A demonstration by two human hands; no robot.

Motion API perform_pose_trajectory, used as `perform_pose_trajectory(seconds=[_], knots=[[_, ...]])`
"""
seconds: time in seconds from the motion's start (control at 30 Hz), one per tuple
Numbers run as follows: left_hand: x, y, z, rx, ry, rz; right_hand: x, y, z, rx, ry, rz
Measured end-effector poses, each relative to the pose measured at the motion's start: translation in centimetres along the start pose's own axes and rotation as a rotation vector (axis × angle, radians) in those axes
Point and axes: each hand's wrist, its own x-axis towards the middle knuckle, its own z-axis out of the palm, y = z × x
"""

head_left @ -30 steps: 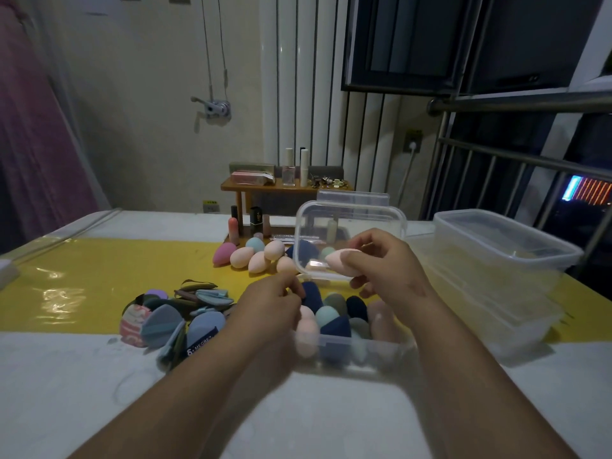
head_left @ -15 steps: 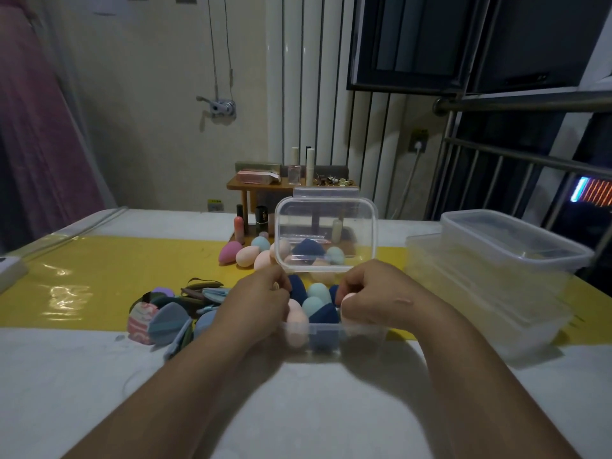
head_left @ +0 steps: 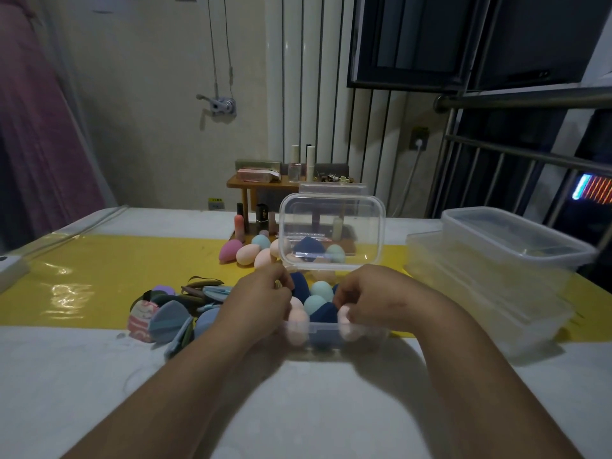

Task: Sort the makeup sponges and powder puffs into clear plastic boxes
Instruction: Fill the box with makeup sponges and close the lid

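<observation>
A small clear box [head_left: 326, 336] stands in front of me with its hinged lid [head_left: 331, 226] upright. It holds several egg-shaped sponges in teal [head_left: 321, 290], navy and pale pink. My left hand [head_left: 261, 303] grips the box's left side, fingers curled over the rim. At the box's right end my right hand [head_left: 374, 298] pinches a pale pink sponge [head_left: 344, 318], low among the others. Several loose sponges [head_left: 246, 254] lie on the yellow strip behind the box. A pile of powder puffs [head_left: 169, 318] lies to the left.
Two larger clear lidded boxes [head_left: 496, 260] are stacked at the right. Lipsticks and small bottles [head_left: 240, 225] stand behind the loose sponges. Beyond the table is a small wooden shelf [head_left: 261, 185] with cosmetics. A white object [head_left: 10, 266] sits at the far left edge.
My right hand has come down from in front of the lid, carrying the pale pink sponge into the box's right end. The left hand has stayed at the box's left side.
</observation>
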Motion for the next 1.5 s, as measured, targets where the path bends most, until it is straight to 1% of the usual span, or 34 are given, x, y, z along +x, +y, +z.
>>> perform_pose_trajectory(seconds=[0.17,0.23,0.57,0.67,0.77,1.0,1.03,1.13,1.2,1.3,1.37,1.43,1.5], knots=[[0.1,-0.1,-0.1,-0.012,0.002,-0.011,0.5,0.0,0.5,-0.089,0.048,-0.003],[0.1,-0.1,0.0,-0.009,0.004,-0.013,0.4,-0.2,0.6,-0.109,0.043,0.006],[0.0,-0.1,0.0,-0.021,0.005,-0.006,0.4,-0.1,0.5,-0.11,0.052,0.013],[0.0,-0.1,0.0,-0.024,-0.003,-0.009,0.2,-0.4,0.1,-0.186,0.008,0.0],[-0.1,0.0,-0.1,-0.018,-0.011,-0.01,0.0,-0.7,-0.2,-0.195,-0.011,-0.011],[0.1,0.0,-0.3,0.039,0.002,-0.01,-0.2,-0.1,-0.1,-0.094,0.069,-0.049],[0.1,0.0,-0.4,0.046,0.0,-0.015,-0.2,0.0,-0.2,-0.05,0.079,-0.064],[0.3,-0.3,-0.6,0.052,-0.004,-0.039,-0.4,0.2,-0.3,0.201,0.118,-0.095],[0.4,-0.5,-0.9,0.052,0.0,-0.05,-0.4,0.2,-0.3,0.288,0.134,-0.117],[0.6,-0.8,-1.2,0.091,-0.01,-0.055,0.0,0.1,-0.1,0.385,0.238,-0.148],[0.7,-0.8,-1.3,0.159,-0.016,-0.048,0.3,0.4,-0.1,0.436,0.373,-0.151],[0.7,-0.8,-1.5,0.222,-0.001,-0.037,0.5,0.7,-0.1,0.435,0.515,-0.136],[0.6,-1.0,-1.9,0.28,0.025,-0.033,0.9,1.3,0.0,0.44,0.617,-0.095]])
